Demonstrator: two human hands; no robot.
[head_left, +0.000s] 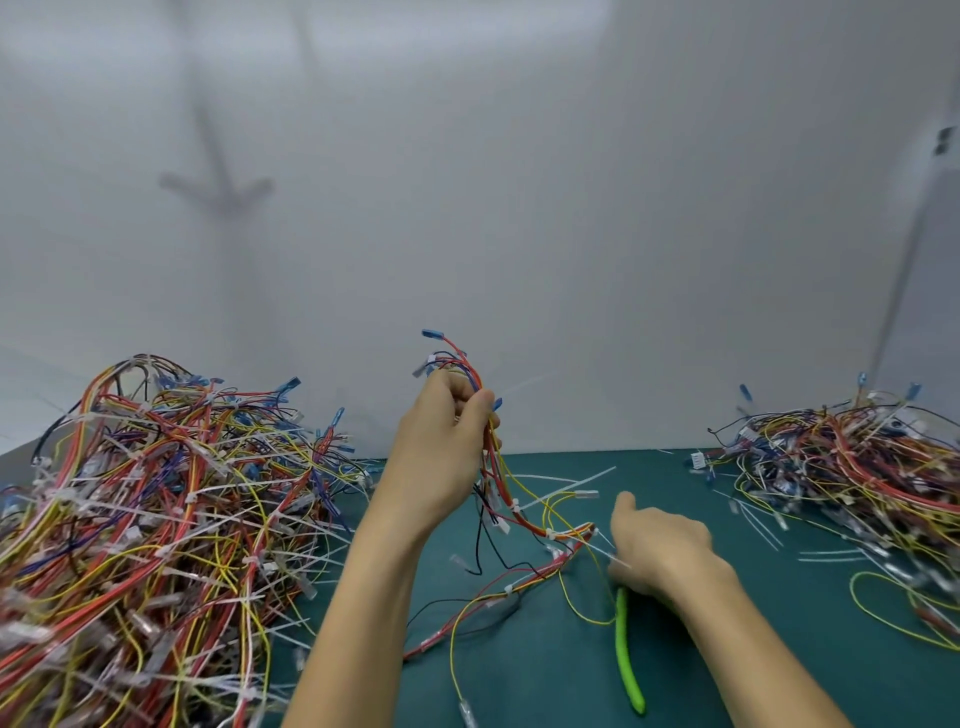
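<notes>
Our left hand (441, 441) grips the wire harness (524, 519) aloft at centre frame, exposing its ties; our right hand (665, 551) clasps the green cutters (623, 649), likely to snip them.

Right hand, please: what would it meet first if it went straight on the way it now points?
Most likely the harness that the left hand holds up: its lower strands lie just ahead of the right hand, which grips a green tool. Depth is unclear.

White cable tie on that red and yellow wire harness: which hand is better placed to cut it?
Likely the right hand: it grips the green-handled tool beside the tie; the left hand holds the harness up.
</notes>
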